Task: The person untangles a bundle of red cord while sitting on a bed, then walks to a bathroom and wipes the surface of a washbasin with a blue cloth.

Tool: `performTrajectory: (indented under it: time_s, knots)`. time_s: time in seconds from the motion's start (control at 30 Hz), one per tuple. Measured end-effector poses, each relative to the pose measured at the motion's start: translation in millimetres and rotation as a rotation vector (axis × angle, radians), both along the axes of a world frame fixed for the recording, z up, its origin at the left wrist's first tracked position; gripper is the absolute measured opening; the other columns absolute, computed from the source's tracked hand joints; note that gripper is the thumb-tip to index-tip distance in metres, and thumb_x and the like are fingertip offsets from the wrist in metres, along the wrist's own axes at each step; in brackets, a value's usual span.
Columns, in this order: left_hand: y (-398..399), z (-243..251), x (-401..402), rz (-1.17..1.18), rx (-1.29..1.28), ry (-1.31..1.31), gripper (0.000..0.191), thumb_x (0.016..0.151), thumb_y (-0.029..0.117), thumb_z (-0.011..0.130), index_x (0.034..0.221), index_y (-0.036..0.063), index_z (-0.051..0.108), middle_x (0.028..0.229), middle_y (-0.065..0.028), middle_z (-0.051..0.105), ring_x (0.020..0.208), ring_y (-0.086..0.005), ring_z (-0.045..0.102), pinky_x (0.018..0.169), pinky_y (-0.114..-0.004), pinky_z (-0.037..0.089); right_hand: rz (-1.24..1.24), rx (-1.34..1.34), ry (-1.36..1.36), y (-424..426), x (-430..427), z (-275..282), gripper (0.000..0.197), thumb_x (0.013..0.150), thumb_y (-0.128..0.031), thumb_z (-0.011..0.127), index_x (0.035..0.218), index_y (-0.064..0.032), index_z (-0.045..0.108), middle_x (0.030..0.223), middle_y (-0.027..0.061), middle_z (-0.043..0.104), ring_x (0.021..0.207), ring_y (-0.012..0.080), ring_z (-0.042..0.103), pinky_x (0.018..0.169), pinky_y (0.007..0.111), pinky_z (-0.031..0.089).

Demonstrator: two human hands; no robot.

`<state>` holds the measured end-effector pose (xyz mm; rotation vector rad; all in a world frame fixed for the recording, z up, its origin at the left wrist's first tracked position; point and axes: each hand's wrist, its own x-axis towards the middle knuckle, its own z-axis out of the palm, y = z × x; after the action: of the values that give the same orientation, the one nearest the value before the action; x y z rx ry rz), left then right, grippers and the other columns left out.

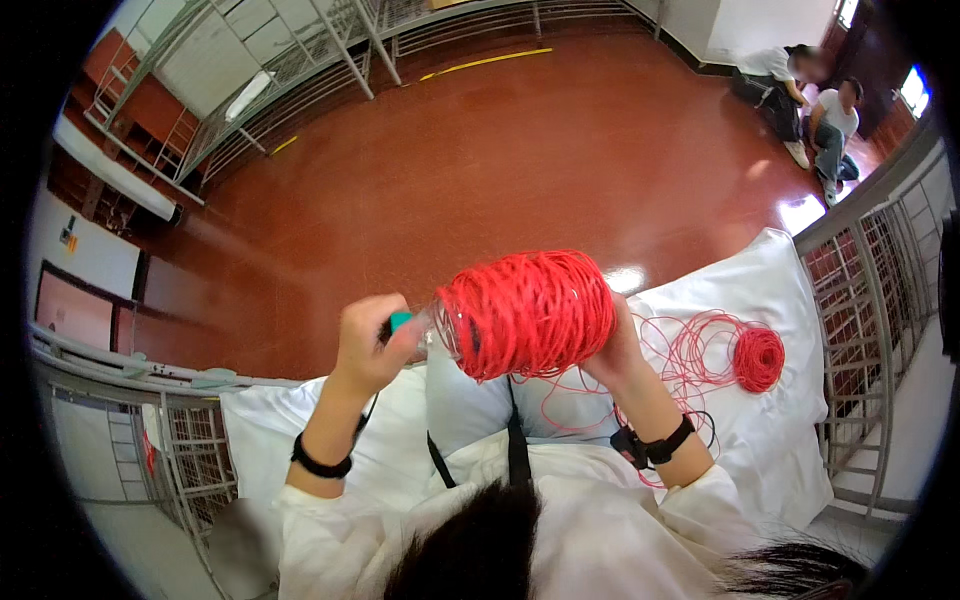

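Observation:
A clear plastic bottle [442, 324] lies sideways in the air above my lap, its body wrapped thickly in red cord [536, 315]. My left hand [375, 337] grips the bottle's neck end, where a teal cap [401, 321] shows between thumb and fingers. At the opposite end, my right hand [616, 349] holds the wrapped base; its fingers are mostly hidden behind the cord. Loose red strands trail under my right forearm to a coil of red cord [759, 360] on the white sheet [780, 442] to the right.
I sit on a bed with metal railings at the right [862, 360] and left [199, 442]. A reddish-brown floor [487, 172] lies beyond. Metal bunk frames [300, 82] stand along the far left. Two people [787, 105] sit low at the far right.

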<state>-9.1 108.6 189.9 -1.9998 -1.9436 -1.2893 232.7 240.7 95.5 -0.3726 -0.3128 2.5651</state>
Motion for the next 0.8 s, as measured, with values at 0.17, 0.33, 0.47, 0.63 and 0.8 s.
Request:
performTrajectory:
  time_s: [0.17, 0.33, 0.47, 0.63, 0.8]
  knots:
    - [-17.6, -14.6, -4.7, -0.347, -1.097, -0.653, 0.037, 0.065, 0.010, 0.076, 0.096, -0.0011, 0.061, 0.081, -0.0036, 0.063, 0.074, -0.0117, 0.059, 0.066, -0.028, 0.049, -0.033, 0.400, -0.357, 10.2, 7.1, 29.7, 0.032, 0.085, -0.025, 0.055, 0.111, -0.0055, 0.050, 0.106, 0.0061, 0.055, 0.103, 0.0157, 0.052, 0.084, 0.032, 0.045]
    - [-31.3, -73.5, 40.2, -0.230, -1.167, -0.980, 0.063, 0.056, 0.012, 0.083, 0.113, 0.0075, 0.056, 0.093, -0.0016, 0.064, 0.080, -0.0155, 0.059, 0.075, -0.030, 0.047, 0.103, 0.897, -0.562, 15.3, -15.5, 52.8, 0.034, 0.085, -0.023, 0.059, 0.108, -0.0002, 0.050, 0.105, 0.0101, 0.055, 0.096, 0.0150, 0.054, 0.082, 0.029, 0.045]
    - [-42.0, -86.5, 53.2, -0.189, -0.805, -1.041, 0.069, 0.055, 0.009, 0.083, 0.117, 0.0087, 0.053, 0.095, 0.0002, 0.063, 0.076, -0.0143, 0.059, 0.067, -0.029, 0.047, 0.066, 0.923, -0.379, 12.3, -29.5, 55.5, 0.042, 0.090, -0.030, 0.054, 0.118, -0.0015, 0.046, 0.111, 0.0118, 0.055, 0.100, 0.0170, 0.054, 0.086, 0.029, 0.044]
    - [-75.9, -117.5, 45.5, -0.115, -0.742, -1.383, 0.075, 0.055, 0.005, 0.083, 0.122, 0.0103, 0.049, 0.108, 0.0003, 0.057, 0.088, -0.0126, 0.056, 0.064, -0.029, 0.050, 0.361, 0.822, -0.487, -9.5, -41.8, 51.7, 0.052, 0.095, -0.034, 0.041, 0.136, -0.0041, 0.031, 0.124, 0.0100, 0.048, 0.118, 0.0188, 0.042, 0.100, 0.032, 0.032]
    - [-69.6, -111.8, 34.8, -0.080, -0.773, -1.119, 0.080, 0.055, 0.007, 0.084, 0.126, 0.0086, 0.046, 0.122, -0.0051, 0.052, 0.110, -0.0170, 0.049, 0.088, -0.034, 0.046, 0.066, 1.321, -0.333, -7.3, -43.9, 43.9, 0.059, 0.088, -0.033, 0.054, 0.135, -0.0025, 0.033, 0.124, 0.0102, 0.046, 0.120, 0.0196, 0.040, 0.101, 0.033, 0.031]
